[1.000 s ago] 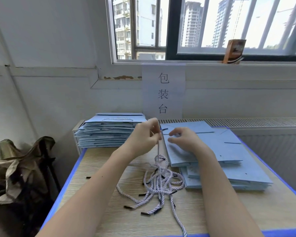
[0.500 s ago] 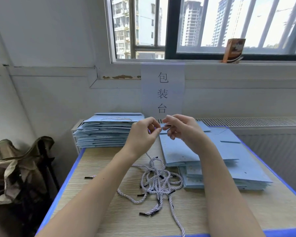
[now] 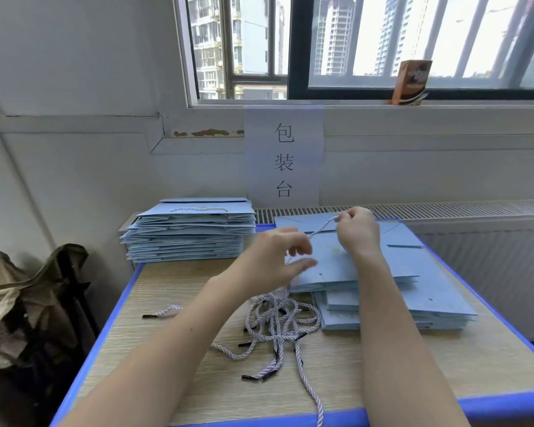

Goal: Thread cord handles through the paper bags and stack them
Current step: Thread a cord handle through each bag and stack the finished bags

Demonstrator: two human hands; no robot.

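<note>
Above the bags [image 3: 407, 272], right hand [image 3: 356, 231] pinches cord [image 3: 322, 226].

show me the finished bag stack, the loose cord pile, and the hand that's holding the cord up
finished bag stack [image 3: 191, 232], head view, front edges of the pile.
loose cord pile [image 3: 282, 318], head view, middle of the tangle.
right hand [image 3: 356, 231], head view, back of the hand pinching the cord.
</note>
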